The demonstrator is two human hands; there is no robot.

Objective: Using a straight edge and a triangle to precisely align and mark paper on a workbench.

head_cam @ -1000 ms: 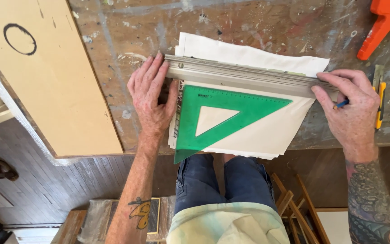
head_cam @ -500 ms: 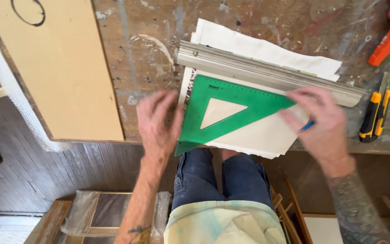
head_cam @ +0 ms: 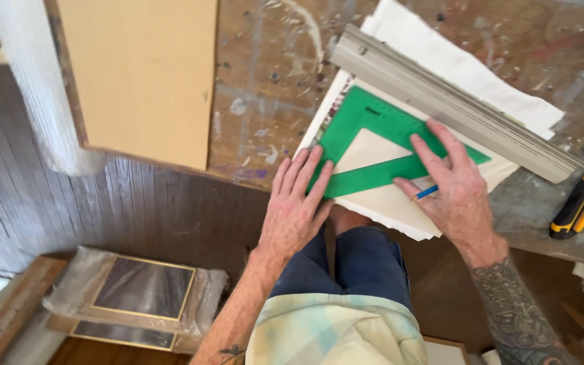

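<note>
- Paint-spattered workbench point(head_cam: 272, 88) carried a stack of white sheets point(head_cam: 400, 209) under a grey metal straightedge point(head_cam: 454, 101).
- Green set square point(head_cam: 373, 145) lay on the sheets, its long edge running diagonally between both hands.
- Left hand point(head_cam: 295, 206), fingers flat and spread, pressed its near corner.
- Right hand point(head_cam: 457, 192) pressed the far side, clamped on a blue pencil point(head_cam: 425, 193).

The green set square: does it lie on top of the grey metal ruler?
No. The green set square lies flat on the white paper, beside the grey ruler, pressed down by both hands.
</note>
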